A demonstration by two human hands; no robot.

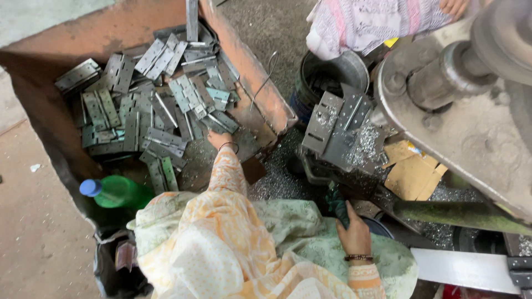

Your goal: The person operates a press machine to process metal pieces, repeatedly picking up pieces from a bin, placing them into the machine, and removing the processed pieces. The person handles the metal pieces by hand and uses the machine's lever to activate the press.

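**Digging hinges out of the bin**

Orange-and-cream patterned sleeves fill the bottom of the view, with a pale green cloth across the lap. From there the left hand [219,139] stretches forward into the rusty orange metal bin [260,83] and lands at the near edge of the pile of hinges [155,99]. Its fingers are buried among the leaves, so I can't tell if they've closed on one or are just resting there. The right hand [353,231] sits low and close to the body, curled around a dark green rag or handle [336,204]; it looks gripped, though what exactly it is I can't make out.

My take on doing this bit well: go for a hinge lying loose on top at the near edge, not one wedged under others, and lift it flat so the leaves don't flop open and snag neighbours. Stamped edges look sharp, so pinch the faces.

Materials: the hinges are dull grey flat steel butt hinges with punched screw holes and a rolled knuckle, heaped any which way. Beyond the right hand, more perforated plates [338,124] lean on a dark bucket [332,72], and shiny metal swarf [366,147] is scattered around. A green plastic bottle [116,191] with a blue cap lies left of the left arm. Someone else's striped sleeve [366,22] shows up top.
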